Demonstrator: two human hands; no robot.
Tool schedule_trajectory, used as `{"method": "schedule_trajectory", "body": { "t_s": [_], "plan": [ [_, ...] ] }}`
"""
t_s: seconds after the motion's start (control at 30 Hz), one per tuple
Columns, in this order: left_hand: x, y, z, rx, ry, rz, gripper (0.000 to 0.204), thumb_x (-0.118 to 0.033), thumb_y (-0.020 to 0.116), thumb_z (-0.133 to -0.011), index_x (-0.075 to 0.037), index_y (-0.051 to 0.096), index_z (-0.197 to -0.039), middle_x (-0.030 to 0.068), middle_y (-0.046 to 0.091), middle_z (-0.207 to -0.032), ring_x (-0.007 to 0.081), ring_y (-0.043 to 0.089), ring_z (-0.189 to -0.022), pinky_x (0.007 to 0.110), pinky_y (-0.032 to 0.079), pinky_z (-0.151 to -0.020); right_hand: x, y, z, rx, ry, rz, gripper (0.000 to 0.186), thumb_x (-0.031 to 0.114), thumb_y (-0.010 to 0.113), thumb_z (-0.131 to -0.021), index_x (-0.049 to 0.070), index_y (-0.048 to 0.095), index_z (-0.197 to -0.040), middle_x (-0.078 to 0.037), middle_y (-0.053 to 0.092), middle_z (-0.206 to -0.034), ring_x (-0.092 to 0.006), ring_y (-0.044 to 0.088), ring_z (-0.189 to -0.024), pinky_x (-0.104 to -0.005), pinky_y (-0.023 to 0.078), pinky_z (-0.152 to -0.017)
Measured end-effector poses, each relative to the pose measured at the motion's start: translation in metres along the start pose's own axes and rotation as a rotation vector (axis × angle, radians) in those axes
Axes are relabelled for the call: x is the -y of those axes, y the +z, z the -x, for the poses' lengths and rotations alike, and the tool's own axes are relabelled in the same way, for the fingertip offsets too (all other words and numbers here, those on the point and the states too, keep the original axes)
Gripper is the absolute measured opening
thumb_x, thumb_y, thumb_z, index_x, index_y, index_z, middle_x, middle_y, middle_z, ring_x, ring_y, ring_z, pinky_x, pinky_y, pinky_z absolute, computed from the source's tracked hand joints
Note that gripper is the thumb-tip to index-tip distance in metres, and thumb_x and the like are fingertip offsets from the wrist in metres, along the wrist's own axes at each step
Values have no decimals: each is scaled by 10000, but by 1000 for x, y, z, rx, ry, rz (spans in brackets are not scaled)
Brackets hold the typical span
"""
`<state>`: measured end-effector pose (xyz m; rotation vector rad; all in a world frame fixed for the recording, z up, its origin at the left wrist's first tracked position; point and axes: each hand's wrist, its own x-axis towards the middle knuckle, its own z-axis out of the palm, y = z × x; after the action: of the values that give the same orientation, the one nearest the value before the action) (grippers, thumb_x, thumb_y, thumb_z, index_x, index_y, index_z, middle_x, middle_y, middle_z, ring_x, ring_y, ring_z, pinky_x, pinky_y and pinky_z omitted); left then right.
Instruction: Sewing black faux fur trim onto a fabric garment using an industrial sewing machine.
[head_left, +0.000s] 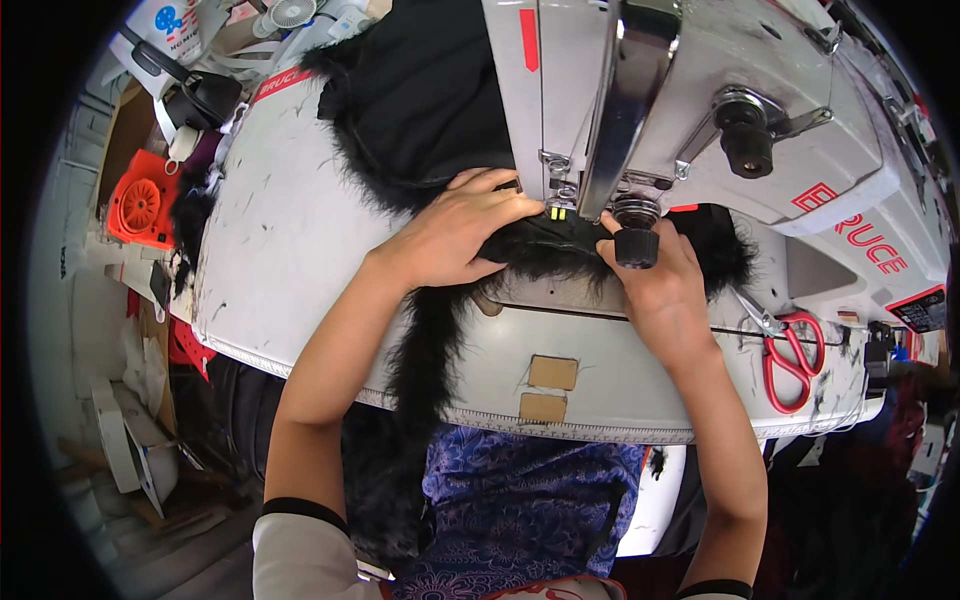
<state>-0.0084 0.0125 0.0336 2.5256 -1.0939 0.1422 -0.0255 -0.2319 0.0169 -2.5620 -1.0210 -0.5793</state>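
Observation:
A piece of black fabric (430,100) edged with fluffy fur trim lies under the head of a white sewing machine (850,110). My left hand (455,228) rests on it just left of the presser foot, fingers stretched flat and thumb apart. To the right of the needle area, my right hand (665,285) has its thumb and forefinger closed at the fabric's edge. A black knob partly covers those fingers. From beside my left hand, a strip of black fur trim (425,350) hangs over the table's front edge. The needle tip is hard to make out.
Red-handled scissors (790,365) lie on the white table (270,230), right of my right hand. A measuring tape (600,433) runs along the front edge. An orange-red fan-like device (145,203) and a black bag-like item (200,100) sit at the left.

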Motion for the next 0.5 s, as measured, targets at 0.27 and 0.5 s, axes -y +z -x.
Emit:
{"method": "schedule_trajectory", "body": {
  "t_s": [0.27,0.5],
  "plan": [
    [-15,-3,11,-137,166,-426,459,-50,649,-607,-110,607,-1061,76,556,-1010,254,516,-939,375,415,-878,-3,-39,45,-56,104,95,440,-10,575,-613,28,565,-1051,-99,531,-1193,-272,491,-1042,-406,379,-889],
    [-38,6,12,-134,75,-335,370,10,610,-566,-29,603,-934,78,561,-956,247,537,-876,406,377,-910,-33,-85,117,65,504,389,377,-14,540,-735,19,544,-1110,-124,525,-1179,-293,465,-1099,-410,389,-920]
  ]
}}
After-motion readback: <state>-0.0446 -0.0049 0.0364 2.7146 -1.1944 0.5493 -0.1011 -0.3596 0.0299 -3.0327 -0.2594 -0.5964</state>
